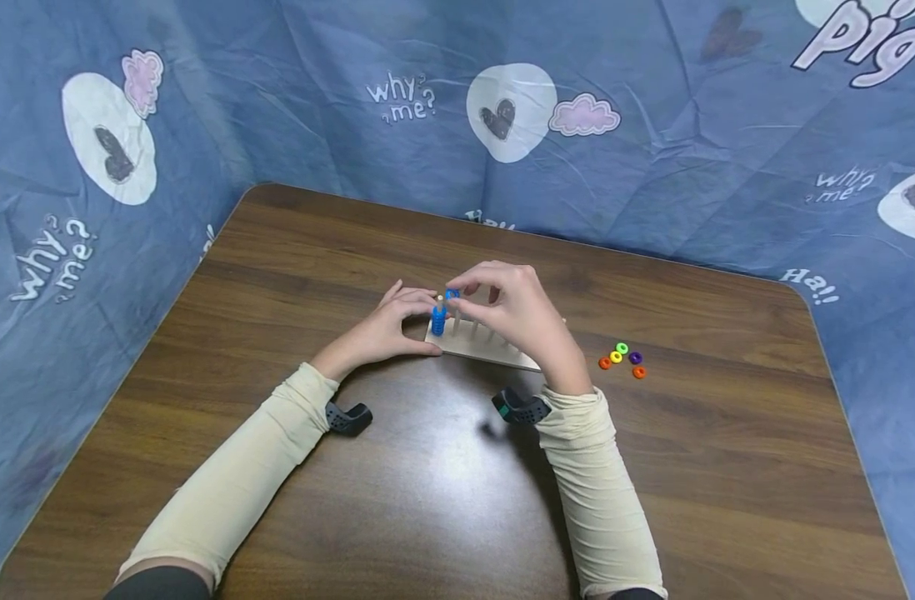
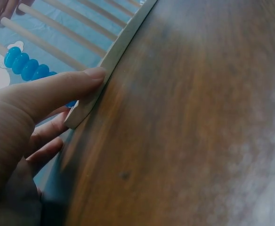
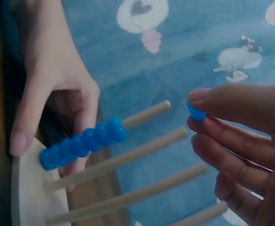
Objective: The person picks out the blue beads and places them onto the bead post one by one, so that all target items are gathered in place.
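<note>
A light wooden pegboard (image 1: 495, 354) with a row of upright pegs stands on the table. Its left-end peg carries a stack of several blue rings (image 3: 83, 142), and the peg's bare tip shows above them. My left hand (image 1: 386, 327) grips that end of the base, the thumb on the near edge and the fingers behind it. Between thumb and forefinger, my right hand (image 1: 513, 312) pinches one blue ring (image 3: 197, 112). In the right wrist view this ring is just off the tip of the stacked peg, apart from it. The other visible pegs bear no rings.
Right of the pegboard lie several loose rings: a green one (image 1: 622, 348), a yellow one (image 1: 616, 357), a purple one (image 1: 636, 357) and two orange ones (image 1: 639, 372). A blue printed cloth (image 1: 427, 167) hangs behind the wooden table (image 1: 442, 517).
</note>
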Demonstrator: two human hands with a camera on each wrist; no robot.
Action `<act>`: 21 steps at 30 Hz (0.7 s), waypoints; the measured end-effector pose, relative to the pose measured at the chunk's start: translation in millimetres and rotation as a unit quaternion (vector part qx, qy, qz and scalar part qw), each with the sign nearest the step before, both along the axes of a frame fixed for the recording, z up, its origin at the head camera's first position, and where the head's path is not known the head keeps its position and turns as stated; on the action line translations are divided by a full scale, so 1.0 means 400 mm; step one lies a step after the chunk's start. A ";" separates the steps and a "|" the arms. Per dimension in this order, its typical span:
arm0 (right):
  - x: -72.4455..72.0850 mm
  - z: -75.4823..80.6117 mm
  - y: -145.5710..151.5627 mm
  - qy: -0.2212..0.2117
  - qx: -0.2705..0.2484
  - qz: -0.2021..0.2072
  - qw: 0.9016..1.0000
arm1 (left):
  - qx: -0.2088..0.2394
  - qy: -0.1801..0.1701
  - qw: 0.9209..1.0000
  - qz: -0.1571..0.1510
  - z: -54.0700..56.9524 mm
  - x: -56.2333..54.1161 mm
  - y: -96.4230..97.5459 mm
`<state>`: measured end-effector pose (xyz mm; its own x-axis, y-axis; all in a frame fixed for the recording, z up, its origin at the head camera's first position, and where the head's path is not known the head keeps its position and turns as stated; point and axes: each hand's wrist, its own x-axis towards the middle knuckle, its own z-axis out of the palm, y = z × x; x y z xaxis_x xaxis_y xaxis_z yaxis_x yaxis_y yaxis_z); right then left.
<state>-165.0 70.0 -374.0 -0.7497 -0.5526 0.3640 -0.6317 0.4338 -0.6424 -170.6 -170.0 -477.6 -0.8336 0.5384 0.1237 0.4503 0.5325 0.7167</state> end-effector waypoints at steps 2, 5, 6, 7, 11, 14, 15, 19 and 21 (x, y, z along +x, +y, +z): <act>-0.001 0.000 -0.009 -0.011 0.010 0.001 1.000 | 0.002 0.003 1.000 -0.001 0.001 0.001 0.000; -0.001 0.000 -0.019 -0.020 0.022 -0.002 1.000 | 0.005 0.004 1.000 -0.002 0.003 0.002 -0.001; 0.000 0.000 -0.022 -0.021 0.026 -0.003 0.999 | 0.005 0.004 1.000 -0.003 0.002 0.002 -0.001; -0.001 0.000 -0.025 -0.022 0.028 -0.003 0.999 | 0.005 0.004 1.000 -0.004 0.001 0.002 -0.001; -0.002 -0.001 -0.036 -0.024 0.039 0.001 0.999 | 0.003 0.004 1.000 -0.005 -0.004 0.001 -0.003; -0.002 -0.001 -0.040 -0.024 0.054 0.001 0.998 | 0.002 0.007 1.000 -0.004 -0.004 0.001 -0.004; -0.002 -0.001 -0.041 -0.024 0.060 0.001 0.998 | 0.001 0.008 1.000 -0.003 -0.003 0.001 -0.004; -0.001 -0.003 -0.035 -0.025 0.068 -0.004 0.997 | -0.001 0.007 1.000 -0.001 -0.004 0.002 -0.004; 0.001 -0.004 -0.028 -0.024 0.064 -0.008 0.998 | -0.001 0.004 1.000 -0.001 -0.004 0.002 -0.004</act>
